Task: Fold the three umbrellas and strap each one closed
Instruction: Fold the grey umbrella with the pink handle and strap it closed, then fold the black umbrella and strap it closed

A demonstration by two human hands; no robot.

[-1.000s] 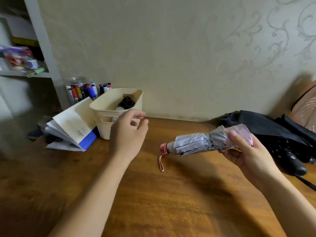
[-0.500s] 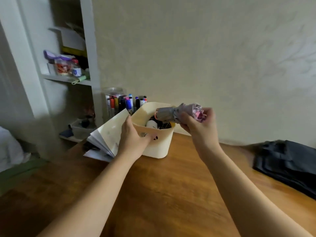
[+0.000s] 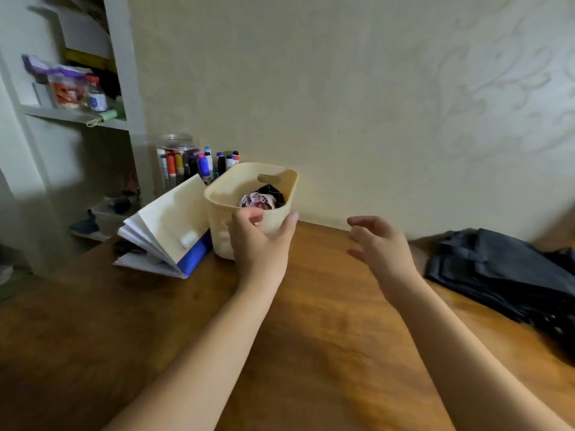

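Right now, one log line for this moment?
pink umbrella: in basket | left hand: open, at basket | right hand: open, empty | dark umbrella: on table

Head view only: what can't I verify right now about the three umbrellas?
All head view.
Pink umbrella: bin wall hides all but its top, strap unseen.
Black umbrella: mostly hidden inside the bin, behind the pink one.
Dark umbrella at right: blurred, cut off by the right edge.

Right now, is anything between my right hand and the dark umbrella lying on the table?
Nothing visible. The right hand is open above the table, and only bare wood lies between it and the dark umbrella to its right. The left hand is away at the cream bin.
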